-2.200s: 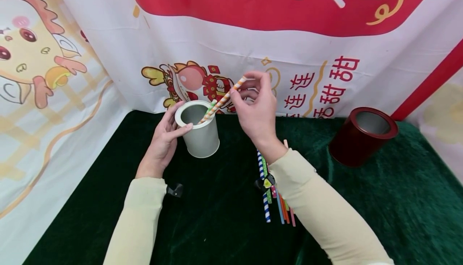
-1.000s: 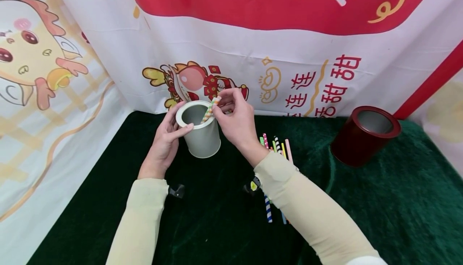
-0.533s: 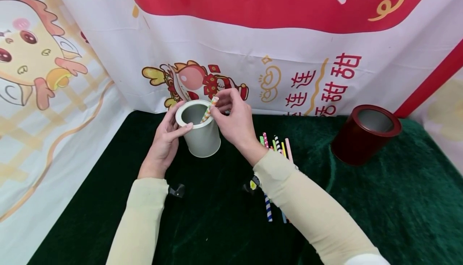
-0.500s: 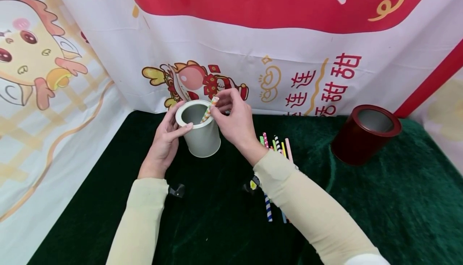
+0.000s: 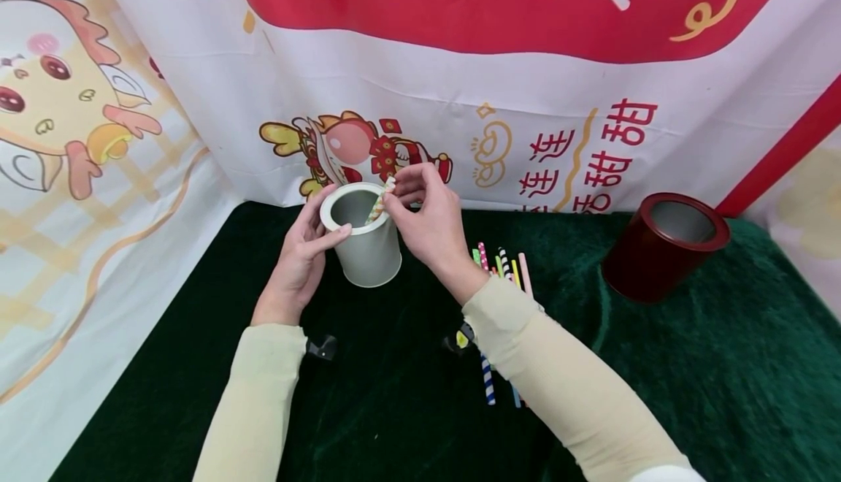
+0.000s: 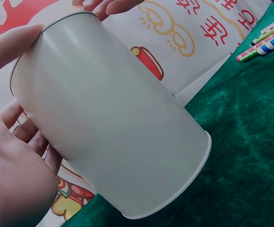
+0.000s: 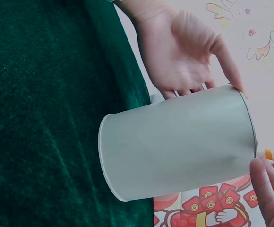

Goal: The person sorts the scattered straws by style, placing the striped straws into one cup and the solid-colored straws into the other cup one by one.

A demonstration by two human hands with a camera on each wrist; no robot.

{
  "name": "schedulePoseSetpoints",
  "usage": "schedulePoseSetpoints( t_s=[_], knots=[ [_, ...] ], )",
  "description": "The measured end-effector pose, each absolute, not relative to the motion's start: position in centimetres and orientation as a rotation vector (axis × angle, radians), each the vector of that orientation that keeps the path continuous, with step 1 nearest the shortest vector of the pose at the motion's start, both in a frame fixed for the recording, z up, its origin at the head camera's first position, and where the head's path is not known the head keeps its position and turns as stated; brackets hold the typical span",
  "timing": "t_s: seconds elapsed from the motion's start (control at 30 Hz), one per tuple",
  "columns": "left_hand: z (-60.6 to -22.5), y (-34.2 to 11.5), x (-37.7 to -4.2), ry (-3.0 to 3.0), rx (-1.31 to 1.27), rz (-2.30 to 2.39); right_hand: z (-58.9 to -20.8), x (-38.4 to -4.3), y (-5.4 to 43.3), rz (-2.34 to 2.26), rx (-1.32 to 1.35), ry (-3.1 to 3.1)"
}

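A pale grey cylindrical canister [image 5: 368, 259] with a white rim stands on the cloth, just left of the middle in the head view. My left hand [image 5: 292, 263] holds it from the left, thumb on the near rim and fingers behind. At the far right of the rim, my right hand [image 5: 430, 215] pinches an orange-and-white striped paper straw [image 5: 377, 209] near its top. Most of that straw is down inside the canister, leaning right. A green-striped straw [image 5: 371, 213] leans close beside it. In the right wrist view the orange-striped straw [image 7: 269, 154] shows between thumb and fingers.
Several colourful paper straws [image 5: 502, 263] lie on the dark green velvet cloth [image 5: 388, 409], partly hidden under the right forearm. A dark red canister [image 5: 647, 263] stands open-topped at the right. Printed fabric [image 5: 558, 88] hangs behind the table.
Since about two seconds ago my right hand has moved left and down, lowering the orange-striped straw into the grey canister. Over the last second both hands have stayed nearly still.
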State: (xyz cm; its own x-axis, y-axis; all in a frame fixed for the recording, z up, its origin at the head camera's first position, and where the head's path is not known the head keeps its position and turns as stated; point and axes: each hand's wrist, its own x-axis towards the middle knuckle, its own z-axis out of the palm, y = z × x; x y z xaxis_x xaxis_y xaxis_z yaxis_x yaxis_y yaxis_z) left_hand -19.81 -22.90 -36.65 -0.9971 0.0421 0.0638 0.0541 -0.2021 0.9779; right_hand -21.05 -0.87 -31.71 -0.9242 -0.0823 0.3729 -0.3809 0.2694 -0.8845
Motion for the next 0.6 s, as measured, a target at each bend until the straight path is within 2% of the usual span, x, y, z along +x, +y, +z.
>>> schedulePoseSetpoints(
  t_s=[0.3, 0.6],
  knots=[
    [-36.6, -22.9, -19.8, -1.971, -0.105, -2.433, -31.6, -20.7, 0.2, 1.855, 0.372, -2.218],
    [-36.7, -22.9, -19.8, -1.978, -0.121, -2.429, -31.9, -19.3, 3.3, 1.993, 0.285, -2.068]
  ],
)
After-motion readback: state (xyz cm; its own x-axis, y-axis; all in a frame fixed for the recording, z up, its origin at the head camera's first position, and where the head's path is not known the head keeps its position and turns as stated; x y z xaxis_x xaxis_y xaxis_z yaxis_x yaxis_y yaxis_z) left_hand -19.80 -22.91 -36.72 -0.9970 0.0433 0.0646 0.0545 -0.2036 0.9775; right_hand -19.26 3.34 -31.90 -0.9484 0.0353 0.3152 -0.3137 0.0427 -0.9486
